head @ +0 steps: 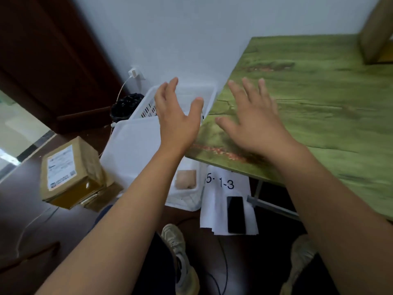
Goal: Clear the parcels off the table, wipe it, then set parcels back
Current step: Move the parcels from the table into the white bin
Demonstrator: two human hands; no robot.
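Note:
The green wood-grain table (319, 99) fills the right side of the view. A cardboard parcel (374, 30) stands at its far right corner, cut off by the frame edge. Another brown parcel with a white label (70, 173) sits on a stack on the dark floor to the left. My left hand (176, 118) hovers open, fingers spread, over a white bin beside the table's left edge. My right hand (253, 122) is open, fingers spread, just above the table's near left corner. Neither hand holds anything.
A white plastic bin (131, 150) and a slotted white basket (148, 105) stand on the floor beside the table; a beige cloth (186, 179) lies in a white tray below. A paper marked 5-1-3 (221, 184) carries a black phone (236, 215). A black bin bag (125, 107) and cables lie nearby.

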